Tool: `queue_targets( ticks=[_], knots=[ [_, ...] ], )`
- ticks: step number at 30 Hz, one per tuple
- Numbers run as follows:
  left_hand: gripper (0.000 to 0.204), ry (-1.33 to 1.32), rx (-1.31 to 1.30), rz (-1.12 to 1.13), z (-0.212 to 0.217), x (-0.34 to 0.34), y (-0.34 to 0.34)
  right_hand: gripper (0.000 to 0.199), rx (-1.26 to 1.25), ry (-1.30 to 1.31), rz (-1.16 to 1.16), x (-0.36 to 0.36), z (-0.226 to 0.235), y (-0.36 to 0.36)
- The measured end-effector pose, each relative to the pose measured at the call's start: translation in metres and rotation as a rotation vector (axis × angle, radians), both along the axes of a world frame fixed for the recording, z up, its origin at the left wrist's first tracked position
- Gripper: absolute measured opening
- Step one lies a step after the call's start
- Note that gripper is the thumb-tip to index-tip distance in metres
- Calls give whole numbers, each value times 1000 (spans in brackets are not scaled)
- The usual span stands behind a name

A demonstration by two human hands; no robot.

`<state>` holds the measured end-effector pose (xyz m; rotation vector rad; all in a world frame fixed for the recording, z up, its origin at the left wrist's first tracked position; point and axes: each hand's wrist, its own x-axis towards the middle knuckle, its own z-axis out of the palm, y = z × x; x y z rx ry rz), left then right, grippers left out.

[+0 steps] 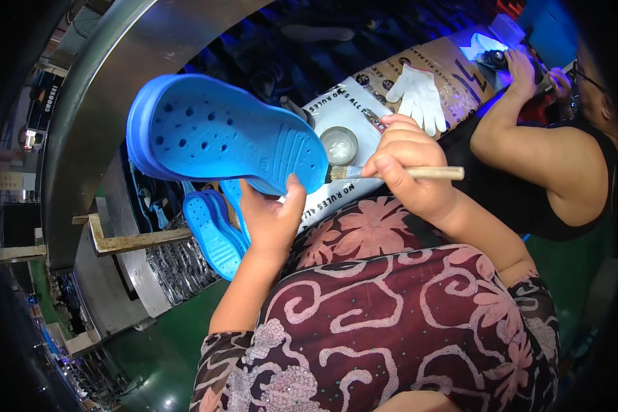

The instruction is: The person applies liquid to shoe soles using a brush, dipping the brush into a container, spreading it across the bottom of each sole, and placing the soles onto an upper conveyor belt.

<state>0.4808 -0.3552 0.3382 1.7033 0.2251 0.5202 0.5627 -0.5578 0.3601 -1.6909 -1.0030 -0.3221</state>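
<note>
My left hand [273, 214] grips the heel end of a blue clog sole [216, 127], tilted up with its holed inner face showing. The thumb lies along the near edge; the other fingers are partly hidden beneath. In my right hand [413, 161] is a paint brush with a pale wooden handle [438, 173], its bristles at the heel edge of the sole. A thin dark object [374, 120] shows by the right fingertips; I cannot tell whether it is held. Beyond the brush stands a round, open grey pot [339, 145] with pale contents, on a white printed sheet [327, 199].
More blue soles [214, 233] lie below at the left. A white glove [419, 97] rests on brown cardboard [453, 65]. At the right a co-worker's arm [522, 141] reaches toward a dark object under blue light. A curved metal housing [96, 130] rises at the left, beside a dark conveyor [254, 44].
</note>
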Motion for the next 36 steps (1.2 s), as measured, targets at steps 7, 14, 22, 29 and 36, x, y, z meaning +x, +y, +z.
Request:
queue_targets(
  ticks=[7, 14, 22, 29, 36],
  knots=[
    [45, -93, 109, -41, 2, 4, -3, 16, -127, -159, -92, -6, -1, 9],
    [44, -131, 155, -23, -2, 2, 3, 16, -128, -82, -69, -2, -2, 3],
    [37, -215, 235, -38, -12, 5, 6, 17, -169, -94, -70, -2, -2, 6],
    [51, -167, 230, -151, -17, 4, 6, 17, -164, -151, -50, -3, -8, 8],
    [53, -233, 185, -140, -16, 7, 3, 19, -94, -79, -52, -2, -8, 11]
  ],
)
